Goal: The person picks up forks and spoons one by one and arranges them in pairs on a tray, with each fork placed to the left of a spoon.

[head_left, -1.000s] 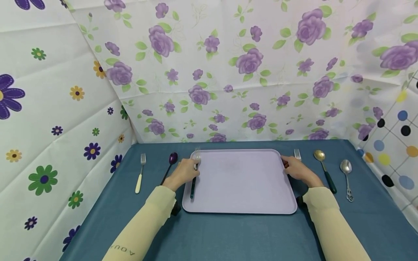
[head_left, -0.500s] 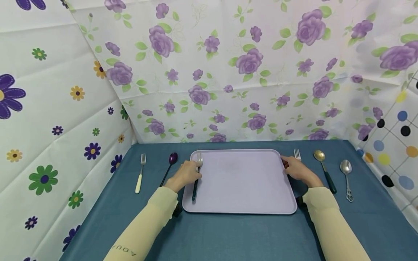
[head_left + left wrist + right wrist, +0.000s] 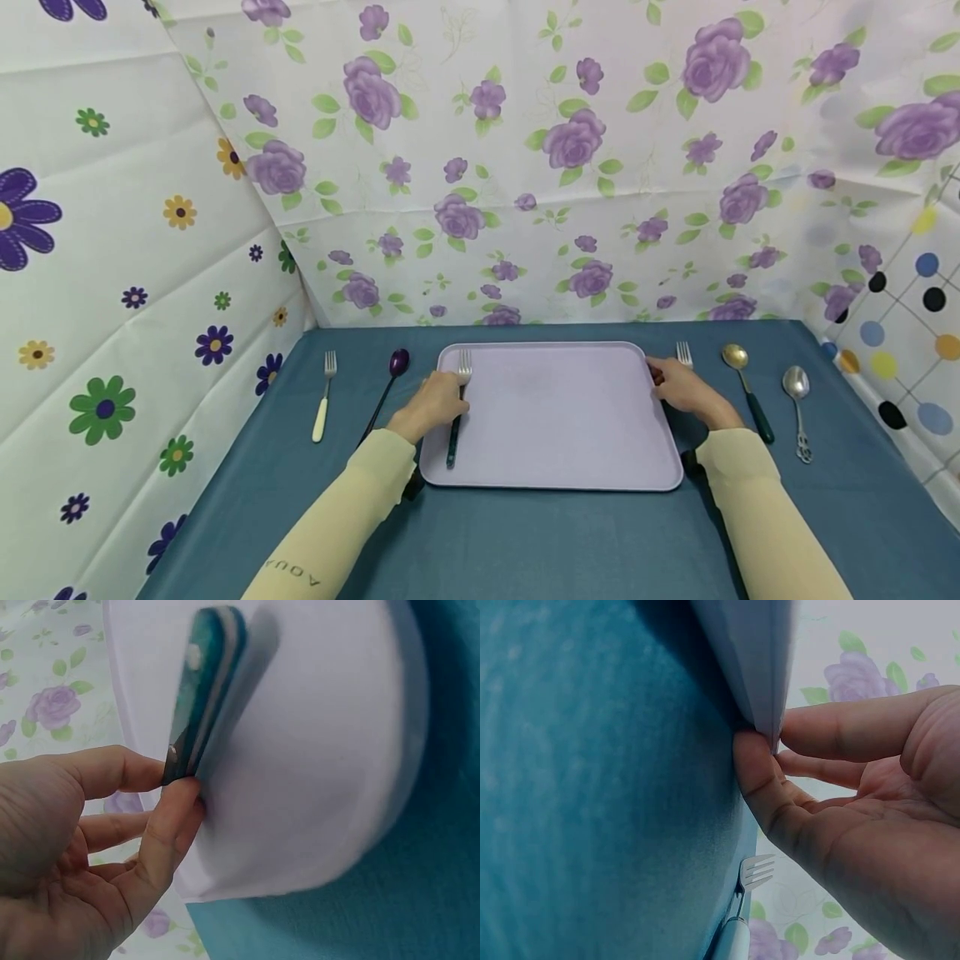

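My left hand (image 3: 433,406) pinches a fork (image 3: 453,446) with a dark green handle over the left side of a pale lilac tray (image 3: 562,417). Its tines point to the far edge and its handle toward me. In the left wrist view, thumb and fingertip grip the fork's green handle (image 3: 206,682) near its metal end, and a shadow falls on the tray beside it. At the tray's right side my right hand (image 3: 688,390) holds the rim. Thumb and finger pinch that tray edge (image 3: 769,682) in the right wrist view.
Left of the tray lie a cream-handled fork (image 3: 321,417) and a dark purple spoon (image 3: 398,362). On the right lie another fork (image 3: 683,355), partly hidden by my right hand, a gold spoon (image 3: 736,358) with a green handle, and a silver spoon (image 3: 796,383). Patterned cloths surround the blue tabletop (image 3: 555,542).
My left hand has shifted a little to the right and toward me with the fork, bringing it further in over the tray. The right hand and the tray stay in place.
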`<control>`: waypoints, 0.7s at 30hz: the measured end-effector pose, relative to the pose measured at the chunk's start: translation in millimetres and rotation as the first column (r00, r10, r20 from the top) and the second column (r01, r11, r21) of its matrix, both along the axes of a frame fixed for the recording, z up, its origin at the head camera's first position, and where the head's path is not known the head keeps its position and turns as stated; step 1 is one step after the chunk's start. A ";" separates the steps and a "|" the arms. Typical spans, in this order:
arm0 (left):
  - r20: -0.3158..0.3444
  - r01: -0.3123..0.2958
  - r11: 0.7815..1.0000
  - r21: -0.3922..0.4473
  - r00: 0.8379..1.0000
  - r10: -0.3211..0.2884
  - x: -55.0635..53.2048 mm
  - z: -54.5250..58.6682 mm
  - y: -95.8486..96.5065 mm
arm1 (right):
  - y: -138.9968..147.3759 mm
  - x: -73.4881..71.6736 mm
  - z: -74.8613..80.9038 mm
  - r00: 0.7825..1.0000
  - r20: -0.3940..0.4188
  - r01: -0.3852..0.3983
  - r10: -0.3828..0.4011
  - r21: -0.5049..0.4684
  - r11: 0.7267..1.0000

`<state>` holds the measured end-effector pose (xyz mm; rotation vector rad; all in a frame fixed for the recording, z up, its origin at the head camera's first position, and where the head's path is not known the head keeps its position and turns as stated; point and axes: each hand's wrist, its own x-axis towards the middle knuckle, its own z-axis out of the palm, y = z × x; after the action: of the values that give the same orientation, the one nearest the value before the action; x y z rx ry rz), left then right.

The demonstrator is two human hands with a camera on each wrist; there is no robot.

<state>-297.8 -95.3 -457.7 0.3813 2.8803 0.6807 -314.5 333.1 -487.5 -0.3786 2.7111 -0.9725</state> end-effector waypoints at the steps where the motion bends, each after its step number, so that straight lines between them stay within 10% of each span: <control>1: -0.004 0.007 1.000 -0.003 1.000 -0.007 -0.1 -0.5 -0.2 | -0.1 0.1 0.1 1.000 0.000 0.001 -0.001 -0.001 1.000; 21: 0.015 0.016 1.000 0.006 1.000 -0.016 -0.7 -0.8 -3.5 | 0.3 2.0 0.3 1.000 -0.012 0.009 -0.009 -0.022 1.000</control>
<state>-298.5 -98.8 -458.5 0.3979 2.8586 0.6871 -312.5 333.4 -487.2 -0.3777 2.7178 -1.0065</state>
